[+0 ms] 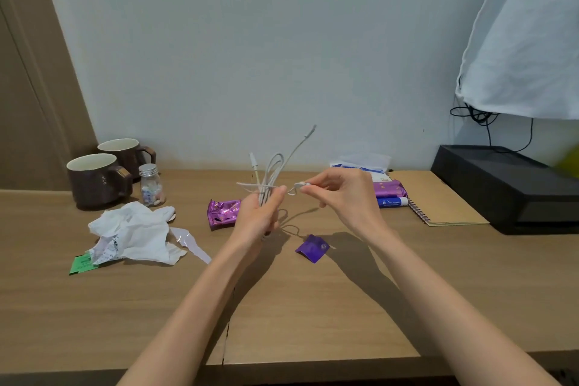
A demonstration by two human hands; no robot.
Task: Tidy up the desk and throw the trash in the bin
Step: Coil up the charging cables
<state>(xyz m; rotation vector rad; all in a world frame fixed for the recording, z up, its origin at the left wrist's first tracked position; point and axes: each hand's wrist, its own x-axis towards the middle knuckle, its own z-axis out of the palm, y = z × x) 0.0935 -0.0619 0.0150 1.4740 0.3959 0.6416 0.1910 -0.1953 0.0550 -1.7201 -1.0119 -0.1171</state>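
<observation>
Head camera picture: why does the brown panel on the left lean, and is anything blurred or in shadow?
In the head view, the wide lens bends straight lines, so the brown panel leans; soft arm shadows fall on the desk; a yellow-green smear at the right edge is too blurred to identify; the cable looks slightly soft.

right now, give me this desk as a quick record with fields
left hand: grips the coiled white cable
right hand: pinches one cable end
trash on desk: crumpled white paper, large purple wrapper, small purple wrapper, green slip
left rear: near brown mug, far brown mug, small jar
right side: spiral notebook, black box
bin: not in view
</observation>
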